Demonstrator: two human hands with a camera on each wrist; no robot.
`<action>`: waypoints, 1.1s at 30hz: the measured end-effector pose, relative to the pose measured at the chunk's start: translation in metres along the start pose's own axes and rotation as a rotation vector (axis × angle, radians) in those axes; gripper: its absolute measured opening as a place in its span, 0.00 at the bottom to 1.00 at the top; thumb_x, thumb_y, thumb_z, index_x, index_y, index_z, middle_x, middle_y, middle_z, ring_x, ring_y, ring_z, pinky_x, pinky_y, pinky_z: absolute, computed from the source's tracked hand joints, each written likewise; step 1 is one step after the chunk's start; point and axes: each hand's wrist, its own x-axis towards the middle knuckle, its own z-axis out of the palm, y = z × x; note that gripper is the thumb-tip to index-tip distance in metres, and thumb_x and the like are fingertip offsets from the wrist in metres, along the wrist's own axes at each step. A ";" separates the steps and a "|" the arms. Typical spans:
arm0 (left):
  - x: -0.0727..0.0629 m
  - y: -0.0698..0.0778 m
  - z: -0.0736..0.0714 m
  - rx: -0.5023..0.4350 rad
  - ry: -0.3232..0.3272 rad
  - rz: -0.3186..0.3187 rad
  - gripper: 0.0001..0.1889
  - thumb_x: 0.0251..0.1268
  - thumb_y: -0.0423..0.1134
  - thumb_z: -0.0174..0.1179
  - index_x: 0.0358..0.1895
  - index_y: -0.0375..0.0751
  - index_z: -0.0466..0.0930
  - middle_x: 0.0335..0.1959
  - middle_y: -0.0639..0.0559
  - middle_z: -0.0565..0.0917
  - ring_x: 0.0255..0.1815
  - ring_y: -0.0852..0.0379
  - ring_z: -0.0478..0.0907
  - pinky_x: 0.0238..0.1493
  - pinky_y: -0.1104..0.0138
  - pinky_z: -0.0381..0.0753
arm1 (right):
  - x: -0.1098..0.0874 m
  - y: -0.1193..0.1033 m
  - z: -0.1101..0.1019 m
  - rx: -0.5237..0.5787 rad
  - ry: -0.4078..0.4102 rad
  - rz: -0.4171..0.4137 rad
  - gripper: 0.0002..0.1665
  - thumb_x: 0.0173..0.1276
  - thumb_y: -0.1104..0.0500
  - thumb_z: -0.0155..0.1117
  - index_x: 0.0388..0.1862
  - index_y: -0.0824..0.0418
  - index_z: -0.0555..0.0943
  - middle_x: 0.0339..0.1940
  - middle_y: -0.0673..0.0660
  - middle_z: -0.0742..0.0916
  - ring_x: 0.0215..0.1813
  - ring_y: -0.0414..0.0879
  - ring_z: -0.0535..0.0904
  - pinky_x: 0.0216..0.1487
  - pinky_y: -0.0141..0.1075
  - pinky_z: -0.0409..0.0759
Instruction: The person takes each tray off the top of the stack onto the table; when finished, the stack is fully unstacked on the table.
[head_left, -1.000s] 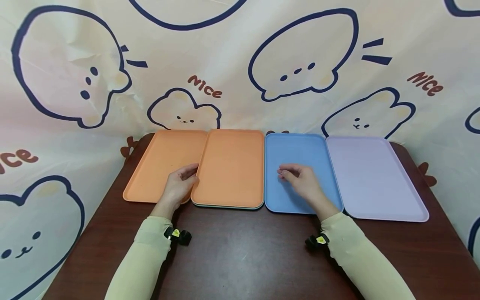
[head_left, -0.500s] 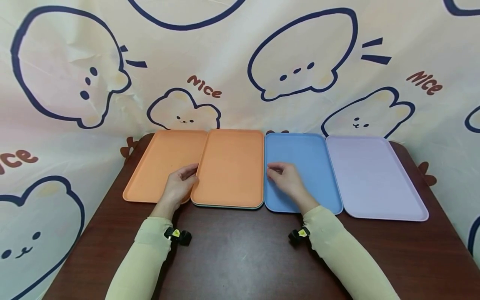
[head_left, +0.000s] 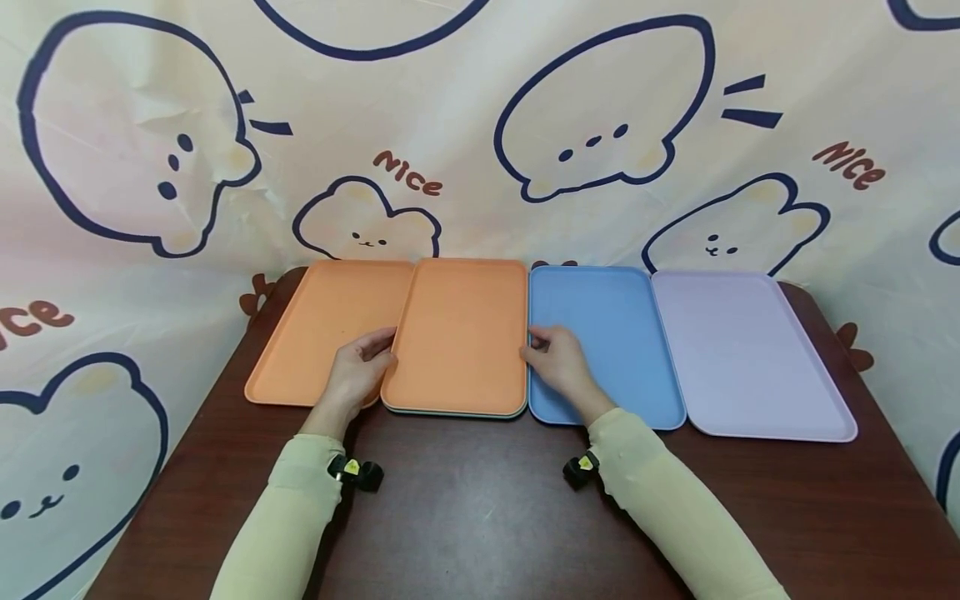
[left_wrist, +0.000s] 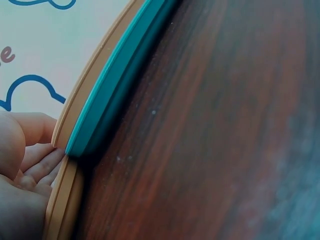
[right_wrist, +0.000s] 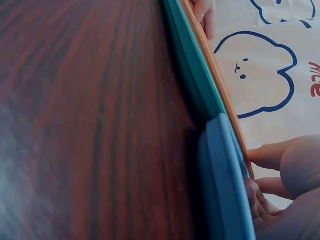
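Note:
In the head view, an orange tray (head_left: 457,337) lies stacked on a teal tray, whose rim (left_wrist: 102,102) shows below it in the left wrist view. My left hand (head_left: 356,371) grips the stack's left edge, thumb at the orange rim and fingers lower down. On the opposite edge my right hand (head_left: 564,364) pinches the orange rim with thumb and bent fingers, reaching over the blue tray (head_left: 607,300). Whether either hand also grips the teal tray, I cannot tell. A second orange tray (head_left: 300,358) lies under my left hand.
A lilac tray (head_left: 757,358) lies at the right end of the row, beside the blue one. All the trays rest on a dark brown wooden table (head_left: 465,508). Behind it hangs a cream cloth (head_left: 465,125) printed with blue-outlined cartoon bears.
My right hand has moved left across the blue tray and reached the right edge of the middle orange tray. The left hand and the trays have stayed in place.

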 end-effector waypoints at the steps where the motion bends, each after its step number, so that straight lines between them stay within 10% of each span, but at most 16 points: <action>1: 0.000 -0.001 0.000 0.001 0.002 0.001 0.28 0.81 0.29 0.55 0.81 0.35 0.69 0.82 0.37 0.71 0.84 0.44 0.67 0.77 0.65 0.74 | 0.000 0.000 0.001 -0.008 0.002 0.002 0.29 0.75 0.62 0.68 0.72 0.70 0.80 0.47 0.65 0.84 0.39 0.50 0.80 0.38 0.34 0.76; 17: 0.001 0.000 0.001 -0.017 0.000 0.002 0.29 0.80 0.29 0.56 0.81 0.35 0.69 0.82 0.37 0.71 0.84 0.43 0.68 0.83 0.50 0.70 | 0.002 -0.012 0.018 0.134 0.185 0.111 0.24 0.66 0.72 0.63 0.61 0.70 0.88 0.41 0.61 0.87 0.34 0.44 0.76 0.33 0.30 0.72; 33: 0.000 -0.002 0.000 -0.018 -0.014 0.013 0.26 0.84 0.31 0.55 0.80 0.37 0.71 0.80 0.38 0.73 0.83 0.43 0.69 0.63 0.78 0.78 | 0.003 -0.013 0.004 0.156 0.195 0.141 0.25 0.66 0.65 0.64 0.62 0.65 0.89 0.49 0.63 0.92 0.35 0.44 0.85 0.32 0.28 0.78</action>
